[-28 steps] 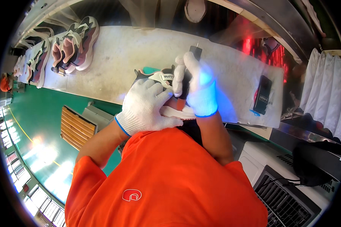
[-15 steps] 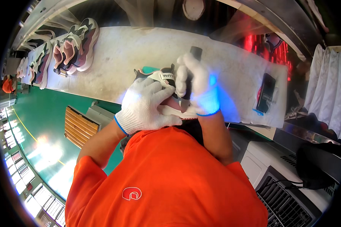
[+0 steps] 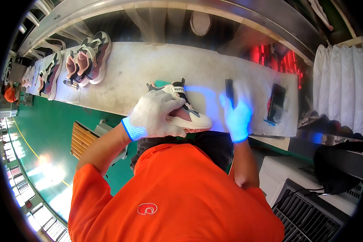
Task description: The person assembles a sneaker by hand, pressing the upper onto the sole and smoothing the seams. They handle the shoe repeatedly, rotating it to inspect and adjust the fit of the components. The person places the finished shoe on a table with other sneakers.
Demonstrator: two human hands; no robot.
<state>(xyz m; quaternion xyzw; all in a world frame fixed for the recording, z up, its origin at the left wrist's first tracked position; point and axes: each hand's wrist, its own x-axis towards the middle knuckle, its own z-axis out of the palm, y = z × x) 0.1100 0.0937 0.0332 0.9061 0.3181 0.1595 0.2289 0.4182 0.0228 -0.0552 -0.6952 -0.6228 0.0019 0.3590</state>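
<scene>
A white, mauve and grey sneaker point(image 3: 189, 114) with a white sole lies near the front edge of the table, its toe pointing right. My left hand point(image 3: 155, 113), in a white knit glove, is closed around the heel side of the sneaker, with the thumb low by the sole. My gloved right hand point(image 3: 238, 115) is to the right of the sneaker, lit blue, its fingers smeared by motion. Between its thumb and fingers shows a black-handled tool point(image 3: 229, 89) with a thin tip pointing away; whether the hand grips it is unclear. Something teal point(image 3: 161, 83) shows behind the sneaker's collar.
Several similar sneakers point(image 3: 93, 58) stand at the left on the pale tabletop point(image 3: 137, 60). A black phone-like device point(image 3: 277, 101) lies at the right. Metal framing point(image 3: 246, 18) arches over the far side, with a red glow beneath. White curtains point(image 3: 338, 84) hang at the far right.
My right hand has moved right, away from the sneaker, uncovering its toe. The dark tool has moved right with it. My left hand stays on the sneaker. The view has shifted slightly.
</scene>
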